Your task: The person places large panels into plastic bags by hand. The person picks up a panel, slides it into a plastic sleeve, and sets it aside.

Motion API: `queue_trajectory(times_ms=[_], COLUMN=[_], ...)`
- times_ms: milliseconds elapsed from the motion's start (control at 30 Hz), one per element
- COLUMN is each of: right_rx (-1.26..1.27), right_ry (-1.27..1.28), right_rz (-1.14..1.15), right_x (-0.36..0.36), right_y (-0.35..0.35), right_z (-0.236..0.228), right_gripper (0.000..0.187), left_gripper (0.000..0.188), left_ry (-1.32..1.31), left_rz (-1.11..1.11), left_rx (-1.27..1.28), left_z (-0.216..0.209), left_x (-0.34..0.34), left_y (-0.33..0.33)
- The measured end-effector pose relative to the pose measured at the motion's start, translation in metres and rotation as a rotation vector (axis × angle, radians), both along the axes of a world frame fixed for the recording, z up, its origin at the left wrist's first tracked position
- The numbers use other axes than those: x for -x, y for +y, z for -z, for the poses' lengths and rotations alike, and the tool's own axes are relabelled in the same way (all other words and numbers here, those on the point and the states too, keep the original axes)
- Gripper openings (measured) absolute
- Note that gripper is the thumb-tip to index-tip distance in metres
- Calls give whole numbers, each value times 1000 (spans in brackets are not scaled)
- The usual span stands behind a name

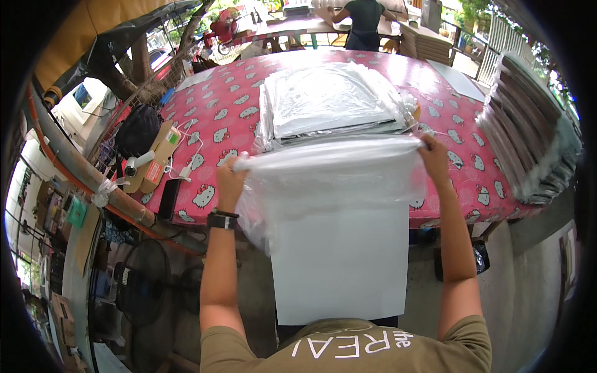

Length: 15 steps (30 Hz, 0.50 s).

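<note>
A clear plastic bag (336,165) is stretched between my two hands at the near edge of the table. My left hand (231,181), with a dark band on its wrist, pinches the bag's left corner. At the opposite corner, my right hand (433,156) grips the plastic with bent fingers. The bag covers the upper part of a flat white board (341,267), whose lower part reaches down toward my body. Just beyond lies a pile of plastic-wrapped flat sheets (329,99); its front edge is partly hidden by the bag.
A pink patterned cloth (214,133) covers the table. Stacked wrapped panels (528,124) stand at the right edge. At left are a phone (168,199), a cardboard box (160,155) and a black bag (138,130). Another person (365,25) stands at a far table.
</note>
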State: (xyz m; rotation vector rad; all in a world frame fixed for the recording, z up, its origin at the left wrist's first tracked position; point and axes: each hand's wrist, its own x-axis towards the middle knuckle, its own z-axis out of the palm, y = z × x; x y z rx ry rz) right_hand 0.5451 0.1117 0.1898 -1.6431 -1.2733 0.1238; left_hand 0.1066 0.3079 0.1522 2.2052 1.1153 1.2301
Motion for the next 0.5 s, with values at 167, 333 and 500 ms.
queue_trajectory(times_ms=[167, 333, 500], right_rx=[167, 227, 187], right_ry=[1169, 1184, 1254], right_rz=[-433, -323, -513], right_x=[-12, -19, 19], right_y=[-12, -15, -105], right_z=[-32, 50, 73], right_gripper=[26, 27, 22], left_gripper=[14, 19, 28], left_ry=[-476, -327, -437], left_rz=[397, 337, 370], left_rx=[960, 1062, 1301], left_z=[-41, 21, 44], left_x=[19, 24, 62], left_y=[-9, -16, -88])
